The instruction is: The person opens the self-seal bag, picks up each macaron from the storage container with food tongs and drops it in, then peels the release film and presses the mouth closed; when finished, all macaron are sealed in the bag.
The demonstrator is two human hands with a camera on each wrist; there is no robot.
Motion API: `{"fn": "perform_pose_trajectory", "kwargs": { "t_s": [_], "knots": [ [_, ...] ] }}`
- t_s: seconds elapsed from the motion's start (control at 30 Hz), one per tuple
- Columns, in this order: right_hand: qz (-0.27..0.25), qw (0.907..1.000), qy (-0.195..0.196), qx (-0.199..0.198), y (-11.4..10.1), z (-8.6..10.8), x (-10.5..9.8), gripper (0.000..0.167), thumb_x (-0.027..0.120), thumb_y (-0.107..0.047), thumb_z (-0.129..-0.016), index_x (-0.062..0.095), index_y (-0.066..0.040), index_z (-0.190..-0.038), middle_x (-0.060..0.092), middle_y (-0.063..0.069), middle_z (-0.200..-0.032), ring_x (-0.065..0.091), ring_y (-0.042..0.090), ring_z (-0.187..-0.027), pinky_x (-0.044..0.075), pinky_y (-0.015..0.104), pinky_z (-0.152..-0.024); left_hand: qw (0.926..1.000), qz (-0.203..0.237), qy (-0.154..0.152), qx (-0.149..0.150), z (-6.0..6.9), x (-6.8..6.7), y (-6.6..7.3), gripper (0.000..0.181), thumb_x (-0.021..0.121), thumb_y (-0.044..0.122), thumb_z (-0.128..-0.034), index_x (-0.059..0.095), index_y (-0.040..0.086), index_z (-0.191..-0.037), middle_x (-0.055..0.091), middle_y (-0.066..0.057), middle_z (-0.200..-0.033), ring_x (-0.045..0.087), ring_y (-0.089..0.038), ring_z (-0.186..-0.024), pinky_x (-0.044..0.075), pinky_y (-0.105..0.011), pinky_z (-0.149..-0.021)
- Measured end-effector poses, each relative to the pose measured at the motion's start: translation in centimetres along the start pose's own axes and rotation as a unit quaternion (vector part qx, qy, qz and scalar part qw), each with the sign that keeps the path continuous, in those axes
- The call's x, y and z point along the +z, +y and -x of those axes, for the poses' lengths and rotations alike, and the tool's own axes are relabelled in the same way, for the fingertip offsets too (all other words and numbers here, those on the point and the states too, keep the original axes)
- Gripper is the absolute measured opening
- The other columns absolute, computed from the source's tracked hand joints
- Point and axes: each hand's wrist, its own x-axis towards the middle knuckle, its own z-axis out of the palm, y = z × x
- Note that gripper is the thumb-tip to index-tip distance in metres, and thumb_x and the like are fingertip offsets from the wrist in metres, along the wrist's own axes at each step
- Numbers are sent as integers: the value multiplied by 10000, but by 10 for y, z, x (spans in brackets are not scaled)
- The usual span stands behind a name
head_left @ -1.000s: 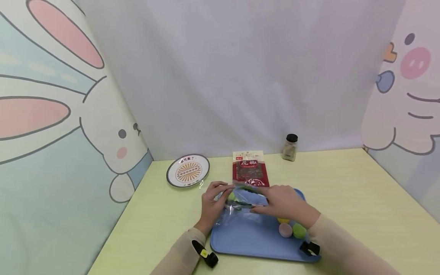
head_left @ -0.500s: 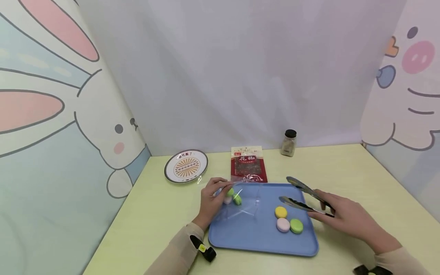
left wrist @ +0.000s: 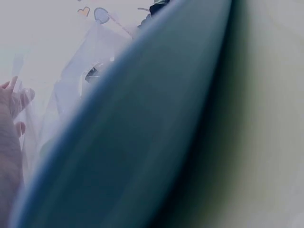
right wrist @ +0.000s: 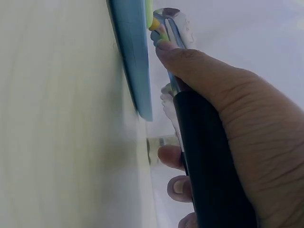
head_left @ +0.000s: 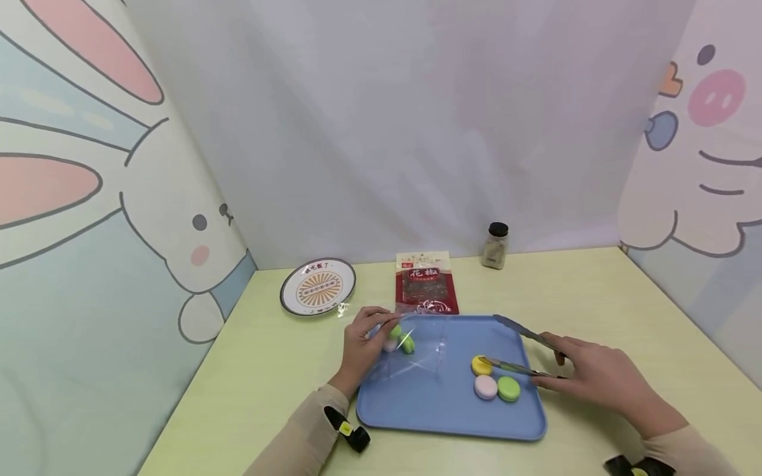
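Observation:
My left hand [head_left: 362, 344] pinches the rim of a clear plastic bag [head_left: 430, 357] above the left part of a blue tray [head_left: 428, 413]. Green macarons [head_left: 407, 344] and a pale pink one show through or beside the bag, partly hidden by my fingers. My right hand [head_left: 601, 380] grips metal tongs [head_left: 518, 367] with black handles [right wrist: 209, 166], their arms spread apart. One tong tip lies over the yellow macaron [head_left: 477, 365]; whether it touches cannot be told. Right beside that sit a pink macaron [head_left: 485, 388] and a green macaron [head_left: 508, 389].
Behind the tray lies a red spice packet [head_left: 425, 284]. A patterned white plate [head_left: 318, 287] stands at the back left, and a black-lidded jar [head_left: 495, 246] at the back right. Printed curtains enclose the pale table [head_left: 595, 311] on three sides.
My right hand has drawn the tongs out of the bag and rightward, bringing them to the yellow macaron. Another green macaron now shows by the bag; my left hand keeps holding the bag.

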Motion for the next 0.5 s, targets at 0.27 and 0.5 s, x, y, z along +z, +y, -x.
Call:
{"fn": "perform_pose_trajectory", "kwargs": {
  "t_s": [0.27,0.5],
  "knots": [
    [-160,9996,68,-229,-2,1,2,742,735,-778,-690,661,-269,-1225,450,-215,-793,294,-24,-528,269,222,-456,9999,78,-34,-94,3,0,-5,169,761,8,-880,785,66,-1036,706,-105,-998,665,-262,-950,546,-279,-816],
    [-112,9998,17,-157,-8,1,6,756,717,-793,-694,663,-271,-1238,443,-224,-789,310,-25,-544,273,226,-454,9999,81,-31,-81,5,2,-9,178,768,-1,-870,783,53,-1039,708,-109,-1002,666,-270,-952,542,-270,-810]
  ]
}}
